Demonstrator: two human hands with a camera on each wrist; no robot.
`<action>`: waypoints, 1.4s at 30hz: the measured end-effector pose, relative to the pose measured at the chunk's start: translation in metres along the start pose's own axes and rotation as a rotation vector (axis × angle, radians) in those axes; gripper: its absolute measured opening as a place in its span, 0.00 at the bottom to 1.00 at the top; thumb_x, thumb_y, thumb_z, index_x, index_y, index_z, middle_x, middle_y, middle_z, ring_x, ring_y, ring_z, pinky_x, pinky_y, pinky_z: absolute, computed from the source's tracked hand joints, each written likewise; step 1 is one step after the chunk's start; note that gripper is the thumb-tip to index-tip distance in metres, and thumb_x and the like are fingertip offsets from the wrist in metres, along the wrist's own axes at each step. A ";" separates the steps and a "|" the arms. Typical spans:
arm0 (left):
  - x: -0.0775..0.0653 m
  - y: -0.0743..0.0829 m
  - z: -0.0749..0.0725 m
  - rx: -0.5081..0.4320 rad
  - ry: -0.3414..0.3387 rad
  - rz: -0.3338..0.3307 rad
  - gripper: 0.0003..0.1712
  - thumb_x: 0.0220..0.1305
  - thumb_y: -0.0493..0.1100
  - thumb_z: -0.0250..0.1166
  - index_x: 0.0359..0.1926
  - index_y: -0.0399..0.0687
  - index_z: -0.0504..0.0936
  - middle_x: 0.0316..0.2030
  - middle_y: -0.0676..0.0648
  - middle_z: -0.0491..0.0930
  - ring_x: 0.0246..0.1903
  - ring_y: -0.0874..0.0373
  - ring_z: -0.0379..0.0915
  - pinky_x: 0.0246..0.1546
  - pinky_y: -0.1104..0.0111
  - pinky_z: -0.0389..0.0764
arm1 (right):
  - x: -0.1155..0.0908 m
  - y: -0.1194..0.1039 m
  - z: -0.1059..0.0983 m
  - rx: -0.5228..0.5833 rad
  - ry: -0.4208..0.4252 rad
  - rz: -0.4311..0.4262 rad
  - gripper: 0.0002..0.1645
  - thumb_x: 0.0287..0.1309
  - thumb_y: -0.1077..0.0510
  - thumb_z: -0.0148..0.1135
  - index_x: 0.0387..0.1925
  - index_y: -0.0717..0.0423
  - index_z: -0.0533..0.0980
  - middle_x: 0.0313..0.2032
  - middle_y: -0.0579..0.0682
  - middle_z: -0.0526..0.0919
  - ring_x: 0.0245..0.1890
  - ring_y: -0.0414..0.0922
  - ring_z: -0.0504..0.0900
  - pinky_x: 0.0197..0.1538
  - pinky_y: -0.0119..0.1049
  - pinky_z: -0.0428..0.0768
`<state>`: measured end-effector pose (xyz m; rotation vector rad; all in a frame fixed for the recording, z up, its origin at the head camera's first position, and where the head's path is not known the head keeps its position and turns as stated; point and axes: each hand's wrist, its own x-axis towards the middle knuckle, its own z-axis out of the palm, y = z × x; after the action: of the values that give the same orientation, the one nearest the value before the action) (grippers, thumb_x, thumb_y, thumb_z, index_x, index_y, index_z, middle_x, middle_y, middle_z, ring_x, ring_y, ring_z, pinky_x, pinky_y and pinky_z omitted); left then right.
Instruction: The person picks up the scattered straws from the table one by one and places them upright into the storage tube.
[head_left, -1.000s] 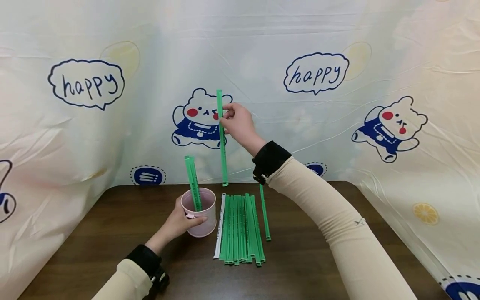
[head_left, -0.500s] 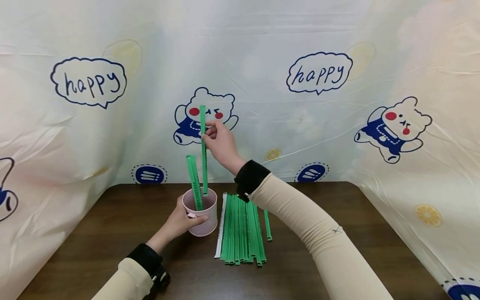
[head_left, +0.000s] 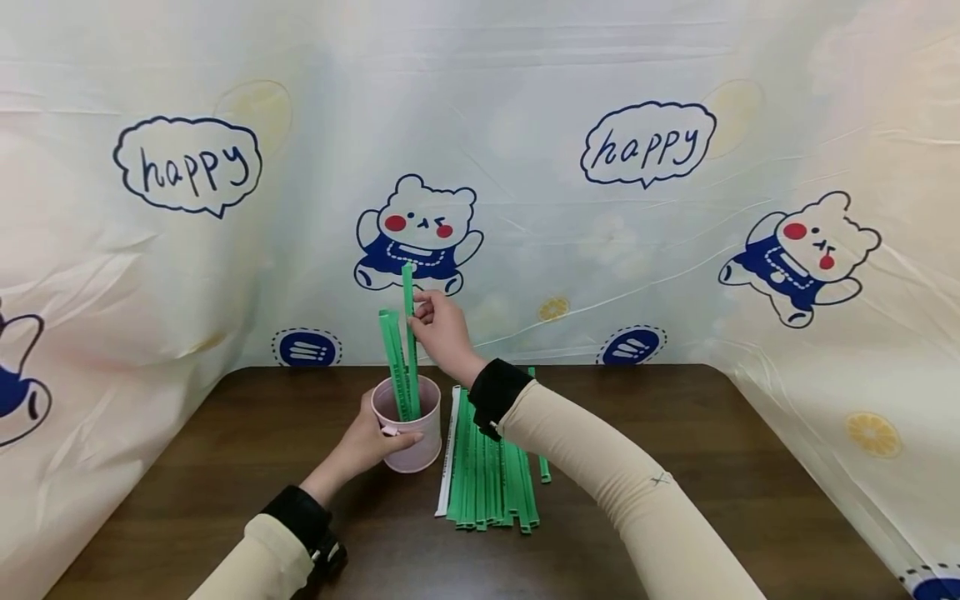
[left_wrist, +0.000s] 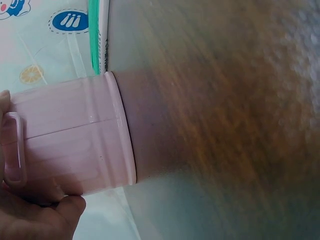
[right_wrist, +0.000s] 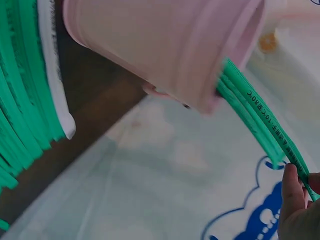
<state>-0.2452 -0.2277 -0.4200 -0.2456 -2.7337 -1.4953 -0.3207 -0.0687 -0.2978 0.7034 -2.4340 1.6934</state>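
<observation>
A pink pail-shaped cup (head_left: 418, 446) stands upright on the table, its side loop (left_wrist: 20, 150) showing in the left wrist view. My left hand (head_left: 363, 442) grips it around its left side. Between thumb and fingers, my right hand (head_left: 442, 332) pinches a green wrapped straw (head_left: 408, 292) above the cup. That straw's lower end is inside the mouth, beside other green straws (head_left: 391, 342) leaning left in the cup. The printed wrapper (right_wrist: 265, 115) of the held straw shows in the right wrist view.
Right of the cup, several green wrapped straws (head_left: 487, 496) lie side by side, with one white straw (head_left: 447, 467) along their left edge. A single green straw (head_left: 544, 468) lies farther right, partly under the right forearm. A printed curtain (head_left: 525, 250) hangs behind the table (head_left: 660, 533).
My right hand has moved left and down with its straw, from high above the table until the straw's lower end is inside the cup. My left hand has stayed on the cup.
</observation>
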 end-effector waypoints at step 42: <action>-0.001 0.002 0.000 -0.023 0.000 -0.037 0.62 0.60 0.46 0.75 0.76 0.33 0.39 0.71 0.27 0.55 0.70 0.32 0.61 0.71 0.37 0.67 | -0.015 0.128 -0.118 -0.478 -0.080 0.348 0.11 0.63 0.66 0.59 0.40 0.73 0.79 0.37 0.66 0.85 0.26 0.50 0.77 0.43 0.41 0.82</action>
<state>-0.2443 -0.2269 -0.4181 -0.1967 -2.7373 -1.5371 -0.3825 0.0784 -0.3684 0.3018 -2.9885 1.0923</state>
